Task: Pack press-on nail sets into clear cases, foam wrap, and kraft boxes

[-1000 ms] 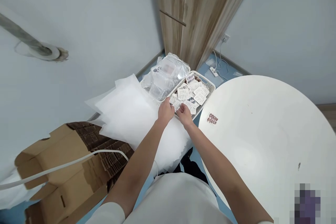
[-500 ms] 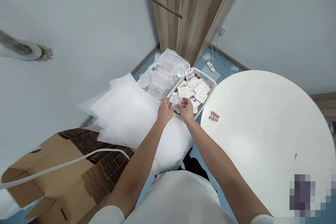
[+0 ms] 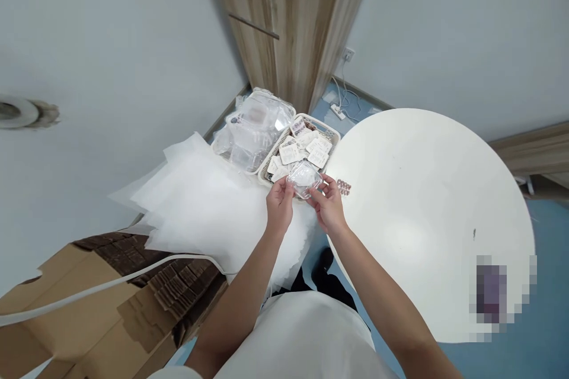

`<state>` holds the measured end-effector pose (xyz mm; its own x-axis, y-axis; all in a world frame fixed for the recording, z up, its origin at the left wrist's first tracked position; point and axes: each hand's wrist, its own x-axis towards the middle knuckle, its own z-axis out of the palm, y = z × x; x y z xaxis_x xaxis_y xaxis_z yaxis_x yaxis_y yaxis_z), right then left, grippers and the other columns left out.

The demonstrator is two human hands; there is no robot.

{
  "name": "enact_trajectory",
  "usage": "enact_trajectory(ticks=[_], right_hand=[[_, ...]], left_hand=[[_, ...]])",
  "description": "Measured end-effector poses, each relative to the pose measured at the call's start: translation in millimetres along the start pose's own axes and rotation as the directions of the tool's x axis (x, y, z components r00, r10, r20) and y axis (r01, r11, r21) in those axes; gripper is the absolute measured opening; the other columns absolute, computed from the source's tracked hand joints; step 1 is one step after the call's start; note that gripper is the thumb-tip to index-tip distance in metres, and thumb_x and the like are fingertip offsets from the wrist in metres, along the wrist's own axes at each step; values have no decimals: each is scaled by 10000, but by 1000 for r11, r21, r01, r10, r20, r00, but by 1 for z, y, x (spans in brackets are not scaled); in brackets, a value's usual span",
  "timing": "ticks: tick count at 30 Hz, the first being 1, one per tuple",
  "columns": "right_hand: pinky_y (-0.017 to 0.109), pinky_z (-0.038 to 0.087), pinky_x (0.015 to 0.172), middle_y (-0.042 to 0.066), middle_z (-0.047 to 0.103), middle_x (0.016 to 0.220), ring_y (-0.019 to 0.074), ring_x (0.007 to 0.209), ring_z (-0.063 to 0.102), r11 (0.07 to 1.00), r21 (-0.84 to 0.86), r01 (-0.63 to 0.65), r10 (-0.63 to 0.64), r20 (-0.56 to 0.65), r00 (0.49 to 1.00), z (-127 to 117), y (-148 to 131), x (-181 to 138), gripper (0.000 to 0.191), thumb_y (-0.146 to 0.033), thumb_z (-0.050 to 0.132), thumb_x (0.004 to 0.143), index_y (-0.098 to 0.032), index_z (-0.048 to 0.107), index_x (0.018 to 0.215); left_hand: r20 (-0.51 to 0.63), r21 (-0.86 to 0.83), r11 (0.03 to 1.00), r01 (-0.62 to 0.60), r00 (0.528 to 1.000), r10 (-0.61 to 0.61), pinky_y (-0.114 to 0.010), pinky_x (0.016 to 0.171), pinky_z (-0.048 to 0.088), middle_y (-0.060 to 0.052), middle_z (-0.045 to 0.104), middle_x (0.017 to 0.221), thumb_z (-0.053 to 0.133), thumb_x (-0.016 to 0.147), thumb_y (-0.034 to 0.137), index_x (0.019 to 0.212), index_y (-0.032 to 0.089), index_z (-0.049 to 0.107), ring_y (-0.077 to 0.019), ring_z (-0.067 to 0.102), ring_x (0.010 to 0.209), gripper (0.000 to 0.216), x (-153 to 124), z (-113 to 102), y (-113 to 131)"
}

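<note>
Between my two hands is a small clear plastic box, held above the near end of a white basket. My left hand pinches its left edge between thumb and fingers. On the opposite edge, my right hand grips with thumb and fingertips. The white basket beneath holds many small white printed cards. Just right of my right hand, a card of reddish-brown oval pieces lies on the round table's edge. Whether anything is inside the box is hard to make out.
A second basket, heaped with clear plastic packs, stands to the left. White sheets are stacked nearer. An open carton of folded brown cardboard is at lower left. The white round table fills the right; a wooden cabinet stands behind.
Both hands have come up and back from the basket, and the clear plastic box now shows plainly between them. The head view has shifted right.
</note>
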<state>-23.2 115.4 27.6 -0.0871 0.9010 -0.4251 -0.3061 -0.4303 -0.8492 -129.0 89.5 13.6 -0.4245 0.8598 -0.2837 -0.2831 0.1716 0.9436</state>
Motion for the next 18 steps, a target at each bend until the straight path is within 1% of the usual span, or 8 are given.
enact_trajectory(ticks=[4, 6, 8, 10, 12, 15, 16, 18], right_hand=[[337, 523, 703, -36, 501, 855, 103, 714, 581, 1000, -14, 20, -21, -46, 999, -41, -10, -26, 279, -352, 580, 706, -264, 444, 933], [355, 519, 718, -18, 515, 870, 120, 745, 585, 994, -102, 36, -40, -41, 998, -69, -15, -40, 248, -377, 550, 731, -250, 449, 919], [376, 503, 761, 17, 515, 987, 150, 845, 576, 963, -242, 115, -129, -42, 991, -101, -24, -58, 305, -388, 561, 724, -254, 444, 973], [397, 472, 824, 52, 457, 1150, 187, 986, 532, 881, -405, 246, -271, -5, 963, -134, -35, -80, 450, -385, 611, 686, -273, 410, 1073], [418, 424, 892, 72, 380, 1262, 225, 1125, 440, 748, -546, 377, -376, 118, 919, -168, -48, -104, 577, -381, 658, 643, -284, 384, 1141], [447, 359, 956, 80, 284, 1354, 261, 1250, 282, 532, -677, 509, -401, 327, 855, -217, -65, -140, 636, -389, 677, 625, -281, 384, 1179], [454, 352, 961, 82, 244, 1379, 266, 1267, 248, 478, -702, 528, -390, 369, 843, -233, -69, -151, 664, -391, 678, 623, -279, 369, 1200], [461, 360, 954, 85, 174, 1412, 270, 1279, 220, 409, -734, 543, -361, 416, 835, -262, -73, -170, 725, -385, 676, 625, -273, 318, 1245]], left_hand=[[120, -30, 998, 52, 992, -48, -293, 714, 463, -47, 606, 854, 570, 737, 384, 998, 158, 568, -116, 573, 718, 345, -26, 26, -2], [162, -25, 996, 84, 984, -78, -290, 689, 466, -37, 604, 827, 585, 724, 384, 1007, 165, 580, -98, 560, 658, 357, -39, 38, -4], [207, -6, 995, 102, 973, -99, -282, 677, 464, -31, 599, 807, 588, 719, 385, 1017, 170, 591, -87, 542, 634, 368, -54, 51, -7], [268, 37, 992, 117, 956, -123, -273, 669, 460, -32, 592, 802, 588, 719, 384, 1031, 170, 595, -81, 528, 631, 379, -72, 66, -9], [339, 96, 986, 137, 927, -162, -264, 650, 458, -33, 587, 805, 586, 717, 389, 1039, 174, 597, -78, 519, 626, 387, -94, 83, -12], [432, 191, 967, 167, 871, -235, -262, 625, 458, -37, 585, 817, 588, 707, 405, 1048, 183, 597, -83, 515, 627, 407, -131, 112, -19], [453, 218, 960, 176, 853, -259, -263, 618, 458, -39, 584, 821, 589, 704, 410, 1051, 182, 595, -85, 515, 629, 416, -143, 123, -23], [484, 258, 945, 200, 820, -305, -264, 610, 457, -43, 579, 827, 586, 703, 416, 1060, 177, 590, -89, 513, 632, 429, -167, 144, -32]])
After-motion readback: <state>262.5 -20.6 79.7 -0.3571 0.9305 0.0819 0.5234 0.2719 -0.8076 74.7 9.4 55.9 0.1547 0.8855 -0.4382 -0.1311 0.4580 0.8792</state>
